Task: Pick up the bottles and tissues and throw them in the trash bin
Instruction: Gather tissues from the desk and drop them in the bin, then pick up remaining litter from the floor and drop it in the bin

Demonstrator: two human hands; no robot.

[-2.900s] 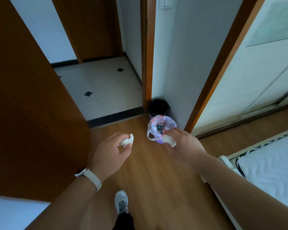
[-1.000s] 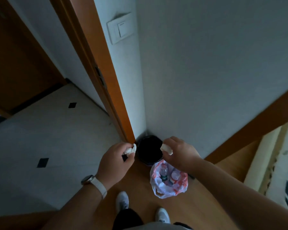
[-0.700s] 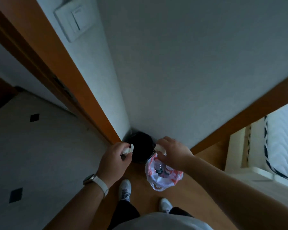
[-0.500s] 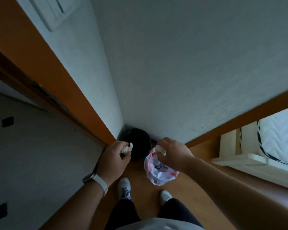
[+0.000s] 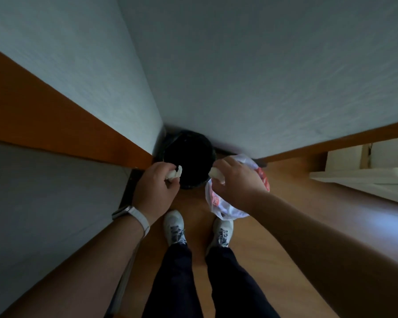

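A black round trash bin [image 5: 189, 157] stands on the floor in the corner against the wall. My left hand [image 5: 155, 189] pinches a crumpled white tissue [image 5: 175, 174] at the bin's left rim. My right hand [image 5: 236, 182] holds a second white tissue [image 5: 215, 174] at the bin's right rim and also grips a white and red plastic bag [image 5: 218, 203] that hangs below it. The bottles inside the bag are hidden by my hand.
White walls [image 5: 262, 76] meet in the corner behind the bin. An orange-brown door frame [image 5: 55, 122] runs along the left. My two white shoes [image 5: 175, 228] stand on the wooden floor just in front of the bin. A white bed edge [image 5: 363, 177] is at the right.
I have stepped closer and look more steeply down. Both hands have come up to the bin's rim, each still holding its tissue, and the bag has swung to the bin's right side.
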